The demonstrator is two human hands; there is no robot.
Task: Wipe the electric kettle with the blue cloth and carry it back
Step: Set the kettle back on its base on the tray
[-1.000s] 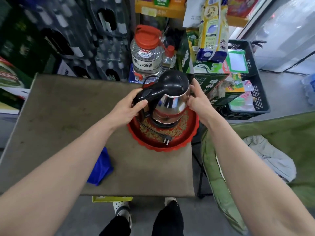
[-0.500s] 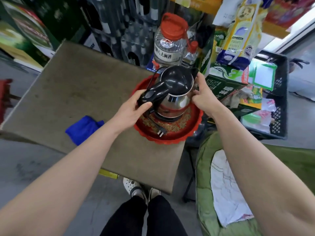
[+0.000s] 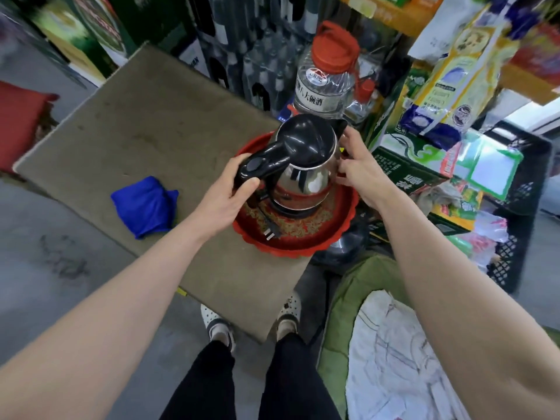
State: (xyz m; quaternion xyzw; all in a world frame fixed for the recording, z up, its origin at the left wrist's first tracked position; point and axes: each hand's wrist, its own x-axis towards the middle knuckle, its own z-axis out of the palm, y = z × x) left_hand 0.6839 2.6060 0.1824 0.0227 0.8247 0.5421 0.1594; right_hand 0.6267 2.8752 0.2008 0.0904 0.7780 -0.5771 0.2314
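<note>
Kettle (image 3: 306,165) stands in the tray (image 3: 303,248) at the right of the table (image 3: 136,125), left hand (image 3: 224,198) clamped round its handle, right hand (image 3: 360,165) cupping its side. The cloth (image 3: 145,207) lies unheld to the left, so wiping looks either unstarted or finished. Carrying apparently remains.

The white label on the clear plastic jug (image 3: 328,86) with the red cap reads "八大碗酒". The round sticker above that label is too blurred to read, as is the print on the green cartons (image 3: 406,172) and the yellow bag (image 3: 451,83).
</note>
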